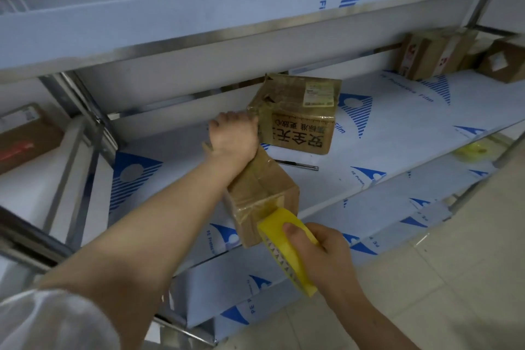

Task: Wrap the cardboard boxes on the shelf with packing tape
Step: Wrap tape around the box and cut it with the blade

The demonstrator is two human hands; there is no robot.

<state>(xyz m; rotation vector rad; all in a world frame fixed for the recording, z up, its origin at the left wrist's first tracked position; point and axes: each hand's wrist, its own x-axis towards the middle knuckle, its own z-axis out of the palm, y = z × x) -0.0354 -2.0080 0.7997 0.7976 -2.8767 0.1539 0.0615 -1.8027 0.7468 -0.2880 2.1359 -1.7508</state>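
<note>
Brown cardboard, glossy with tape along its top, made up the small cardboard box (264, 187) that lay on the middle shelf (397, 128), its near end right at the shelf's front edge. The left hand (233, 136) gripped the box's far end, its fingers curled over and mostly out of sight. The right hand (321, 250) was clamped round the yellow tape roll (281, 236), thumb on the outer face, and held the roll against the box's near top corner.

The likeliest trouble was at that edge. A hard pull on the roll toward the person could drag or tip the box off the shelf if the left hand's hold slackened. A twist of the roll at the corner could crease the tape or fold it onto itself. The printed box (298, 113) stood just beyond the left hand, so a push away could shove it farther back. A slim metal tool (298, 165) lay just right of the held box, where a sideways swing could knock it.
</note>
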